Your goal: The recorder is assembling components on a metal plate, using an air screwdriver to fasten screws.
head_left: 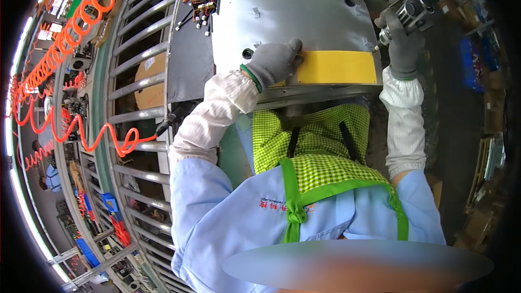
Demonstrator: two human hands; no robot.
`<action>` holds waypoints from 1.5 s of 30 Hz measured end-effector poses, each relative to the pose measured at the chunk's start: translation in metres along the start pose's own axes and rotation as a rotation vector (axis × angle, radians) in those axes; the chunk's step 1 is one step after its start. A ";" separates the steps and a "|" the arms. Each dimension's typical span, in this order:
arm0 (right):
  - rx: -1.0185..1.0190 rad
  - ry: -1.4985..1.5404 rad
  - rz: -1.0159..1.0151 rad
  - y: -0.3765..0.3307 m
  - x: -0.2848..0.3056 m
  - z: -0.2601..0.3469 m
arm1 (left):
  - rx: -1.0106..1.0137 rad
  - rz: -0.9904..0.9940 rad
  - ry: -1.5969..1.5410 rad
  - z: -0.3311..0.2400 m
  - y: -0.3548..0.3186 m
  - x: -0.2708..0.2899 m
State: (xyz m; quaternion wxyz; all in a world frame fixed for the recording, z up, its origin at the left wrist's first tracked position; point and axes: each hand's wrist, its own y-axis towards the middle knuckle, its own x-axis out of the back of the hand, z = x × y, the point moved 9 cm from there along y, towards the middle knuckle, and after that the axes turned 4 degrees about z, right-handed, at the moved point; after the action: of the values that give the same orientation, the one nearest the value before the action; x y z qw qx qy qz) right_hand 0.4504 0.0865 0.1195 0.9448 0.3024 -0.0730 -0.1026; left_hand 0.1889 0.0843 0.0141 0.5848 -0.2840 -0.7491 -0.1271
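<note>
Head view: The left hand (274, 61), gloved, lay flat with fingers together on the yellow strip (336, 67) at the near edge of the grey metal panel (304, 19), apparently to steady it. The right hand (404, 43) had its fingers wrapped around a power screwdriver (415, 8), tip at the panel's right edge. The panel rested on a roller conveyor (138, 49); orange coiled hose (65, 38) hung left.

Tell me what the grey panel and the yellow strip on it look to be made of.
Grey panel: likely sheet metal, matte silver with soft glare, punched holes and small bent tabs. Yellow strip: flat, uniform, opaque yellow, probably an adhesive label or plastic film; cannot tell which.
</note>
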 end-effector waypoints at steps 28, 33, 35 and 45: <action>0.253 0.681 0.431 0.024 -0.152 0.091 | -0.187 -0.370 -2.157 0.039 -0.036 0.031; 0.232 0.689 0.405 0.032 -0.162 0.097 | -0.034 -0.173 -2.136 0.040 -0.038 0.019; 0.186 0.751 0.388 0.034 -0.167 0.094 | 0.016 -0.160 -1.951 0.039 -0.041 0.014; 0.029 0.799 0.258 0.032 -0.161 0.056 | -0.053 -0.159 -1.464 0.024 -0.042 0.016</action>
State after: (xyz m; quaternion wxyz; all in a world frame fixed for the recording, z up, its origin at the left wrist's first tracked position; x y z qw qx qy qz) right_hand 0.2877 0.1193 0.1711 0.8996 0.3200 0.2606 0.1431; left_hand 0.1426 0.0673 0.0289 -0.0832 -0.2549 -0.9627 0.0350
